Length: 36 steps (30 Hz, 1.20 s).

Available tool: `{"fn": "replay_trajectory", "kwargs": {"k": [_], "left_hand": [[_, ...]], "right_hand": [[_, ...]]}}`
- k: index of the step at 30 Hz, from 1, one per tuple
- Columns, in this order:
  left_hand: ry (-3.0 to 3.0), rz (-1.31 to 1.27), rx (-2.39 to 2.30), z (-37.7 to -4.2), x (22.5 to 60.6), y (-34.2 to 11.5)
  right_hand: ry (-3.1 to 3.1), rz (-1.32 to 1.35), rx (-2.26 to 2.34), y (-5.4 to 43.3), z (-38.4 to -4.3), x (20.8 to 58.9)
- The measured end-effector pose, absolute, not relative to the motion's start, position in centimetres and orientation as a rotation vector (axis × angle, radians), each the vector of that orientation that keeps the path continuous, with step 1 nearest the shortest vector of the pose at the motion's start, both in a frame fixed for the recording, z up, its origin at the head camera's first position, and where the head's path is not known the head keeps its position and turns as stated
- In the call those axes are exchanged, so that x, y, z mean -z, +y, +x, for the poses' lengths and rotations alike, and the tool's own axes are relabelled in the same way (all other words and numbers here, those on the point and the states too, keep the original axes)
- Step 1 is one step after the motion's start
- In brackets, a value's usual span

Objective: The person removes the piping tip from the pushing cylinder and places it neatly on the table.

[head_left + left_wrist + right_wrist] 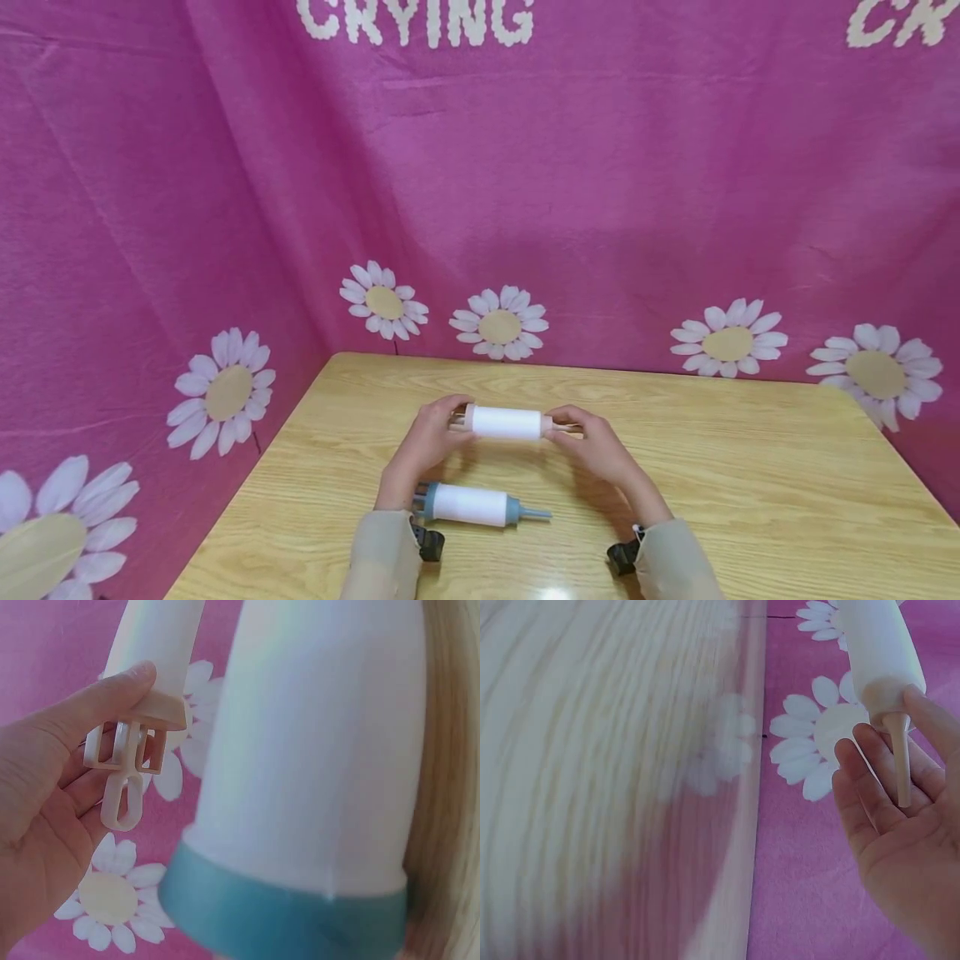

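Observation:
Over the far-middle part of the table, a white syringe-like tube with beige ends (507, 422) is held level between both hands. My left hand (429, 437) pinches its left end. In the left wrist view the thumb lies on the white barrel, above beige loops and a ring (122, 802). At the other end my right hand (600, 450) pinches the beige collar, thumb on one side and fingers behind; a thin beige spout (901, 761) points toward the palm. A similar tube with blue-green ends (471, 504) lies on the table, nearer the body and untouched.
The light wooden table (750, 467) has its back edge against a magenta fabric (600, 183) printed with daisies and letters. More fabric hangs along the left and right sides. Small black devices (622, 557) are strapped at both wrists.

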<state>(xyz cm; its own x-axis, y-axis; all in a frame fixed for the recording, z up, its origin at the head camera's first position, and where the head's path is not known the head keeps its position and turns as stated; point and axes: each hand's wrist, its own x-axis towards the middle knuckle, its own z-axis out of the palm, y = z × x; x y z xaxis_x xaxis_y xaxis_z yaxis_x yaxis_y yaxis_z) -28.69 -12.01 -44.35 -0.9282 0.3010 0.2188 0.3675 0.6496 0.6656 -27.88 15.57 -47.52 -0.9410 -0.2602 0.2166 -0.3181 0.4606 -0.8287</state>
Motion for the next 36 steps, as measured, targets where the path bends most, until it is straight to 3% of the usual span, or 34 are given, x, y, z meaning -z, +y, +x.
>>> {"fn": "replay_trajectory", "kwargs": {"k": [36], "left_hand": [[-2.751,-0.75,1.243,-28.0,44.5,-3.1]], "right_hand": [[-2.627,0.274,-1.516,24.7,-23.3,46.4]]}}
